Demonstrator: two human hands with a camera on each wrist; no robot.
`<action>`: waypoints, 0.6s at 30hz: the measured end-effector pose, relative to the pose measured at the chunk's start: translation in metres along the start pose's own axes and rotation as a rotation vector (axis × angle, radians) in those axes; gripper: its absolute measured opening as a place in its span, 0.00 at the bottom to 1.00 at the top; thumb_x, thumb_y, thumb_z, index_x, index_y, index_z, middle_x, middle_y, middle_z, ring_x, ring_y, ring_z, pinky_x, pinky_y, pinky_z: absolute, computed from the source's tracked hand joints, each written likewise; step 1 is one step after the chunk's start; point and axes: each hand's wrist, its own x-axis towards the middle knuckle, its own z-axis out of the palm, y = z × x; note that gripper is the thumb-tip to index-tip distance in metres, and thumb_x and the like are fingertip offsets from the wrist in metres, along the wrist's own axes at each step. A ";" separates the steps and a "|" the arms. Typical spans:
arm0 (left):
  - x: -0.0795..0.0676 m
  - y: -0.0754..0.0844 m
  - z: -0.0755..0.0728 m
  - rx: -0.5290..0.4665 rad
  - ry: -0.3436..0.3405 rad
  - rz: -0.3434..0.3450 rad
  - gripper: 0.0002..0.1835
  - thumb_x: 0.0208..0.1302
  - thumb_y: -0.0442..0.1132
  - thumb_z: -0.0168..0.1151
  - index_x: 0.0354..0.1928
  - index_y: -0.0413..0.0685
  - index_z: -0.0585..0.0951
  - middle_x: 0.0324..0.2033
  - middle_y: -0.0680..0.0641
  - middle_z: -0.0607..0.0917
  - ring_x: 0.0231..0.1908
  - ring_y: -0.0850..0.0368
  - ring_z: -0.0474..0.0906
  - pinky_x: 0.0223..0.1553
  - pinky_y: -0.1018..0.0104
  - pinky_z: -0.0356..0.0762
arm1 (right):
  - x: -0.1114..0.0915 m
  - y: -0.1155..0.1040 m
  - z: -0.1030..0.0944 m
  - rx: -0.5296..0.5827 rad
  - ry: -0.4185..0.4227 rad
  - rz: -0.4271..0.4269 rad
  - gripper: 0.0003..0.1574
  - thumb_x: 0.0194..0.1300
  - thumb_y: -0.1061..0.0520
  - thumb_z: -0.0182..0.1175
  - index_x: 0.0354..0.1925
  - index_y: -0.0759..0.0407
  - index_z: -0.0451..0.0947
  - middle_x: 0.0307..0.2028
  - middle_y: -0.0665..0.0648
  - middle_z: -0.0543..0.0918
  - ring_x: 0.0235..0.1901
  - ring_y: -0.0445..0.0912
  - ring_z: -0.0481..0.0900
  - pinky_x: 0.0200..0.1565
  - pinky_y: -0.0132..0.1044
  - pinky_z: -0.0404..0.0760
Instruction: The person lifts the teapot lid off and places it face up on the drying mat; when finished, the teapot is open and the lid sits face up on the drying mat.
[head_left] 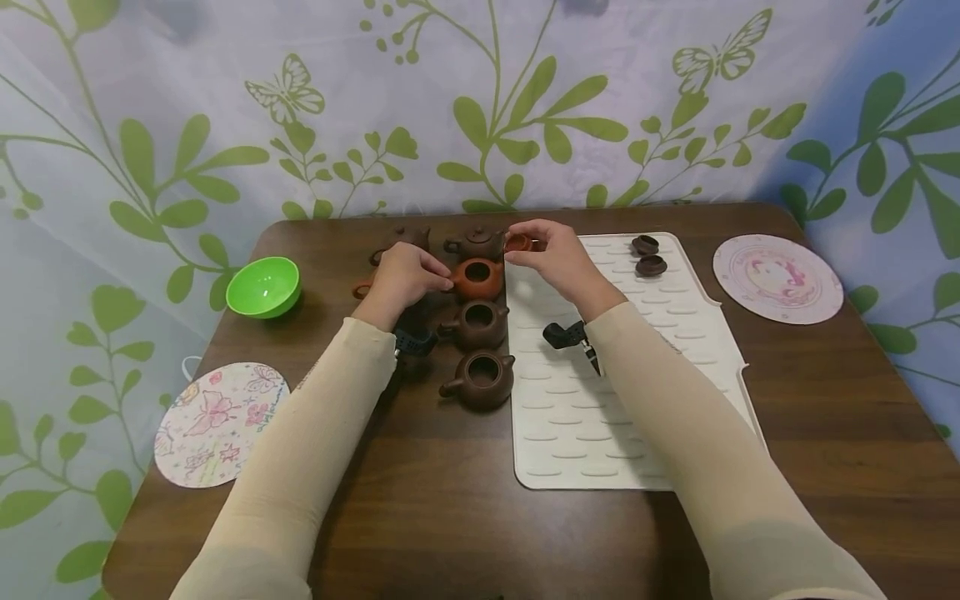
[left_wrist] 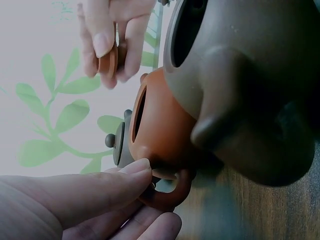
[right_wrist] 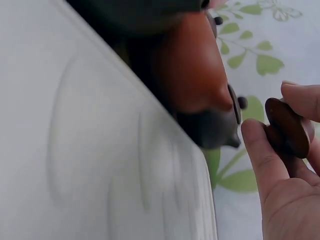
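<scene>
A reddish-orange clay teapot (head_left: 480,285) stands uncovered in a column of teapots, its round mouth facing up. My left hand (head_left: 405,279) pinches its handle between thumb and fingers, as the left wrist view shows up close. Beyond the teapot's spout side, my right hand (head_left: 558,260) holds a small reddish-brown lid (right_wrist: 291,129) by thumb and fingertips, raised and apart from the teapot. Two dark brown teapots without lids, one nearer (head_left: 483,382) and one beside the orange one (head_left: 480,325), stand in front. Behind it sits a dark teapot (head_left: 480,242) with its lid on.
Two dark lids (head_left: 651,266) lie on the white ridged mat (head_left: 570,433) at the right. More teapots (head_left: 408,237) stand partly hidden behind my left hand. A green bowl (head_left: 264,287) and a patterned round mat (head_left: 221,425) are left; a pink round mat (head_left: 777,279) is right.
</scene>
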 end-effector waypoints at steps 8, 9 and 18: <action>0.001 0.003 0.000 0.011 0.004 0.016 0.07 0.65 0.41 0.78 0.43 0.50 0.94 0.49 0.47 0.87 0.47 0.49 0.83 0.53 0.50 0.80 | -0.016 0.007 -0.048 -0.081 0.139 0.065 0.25 0.69 0.57 0.74 0.61 0.58 0.83 0.54 0.58 0.85 0.53 0.49 0.80 0.57 0.44 0.78; 0.001 0.004 -0.001 0.013 0.006 0.016 0.07 0.65 0.41 0.78 0.43 0.50 0.94 0.49 0.47 0.87 0.48 0.49 0.82 0.53 0.50 0.80 | -0.018 0.008 -0.055 -0.099 0.160 0.079 0.24 0.69 0.56 0.74 0.60 0.57 0.83 0.54 0.57 0.85 0.53 0.49 0.79 0.58 0.46 0.78; -0.001 -0.001 0.000 0.006 0.009 0.002 0.06 0.64 0.42 0.79 0.41 0.51 0.94 0.48 0.48 0.87 0.46 0.50 0.83 0.50 0.52 0.81 | -0.029 0.013 -0.090 -0.209 0.153 0.192 0.27 0.69 0.58 0.74 0.63 0.62 0.81 0.56 0.59 0.84 0.53 0.49 0.78 0.60 0.49 0.75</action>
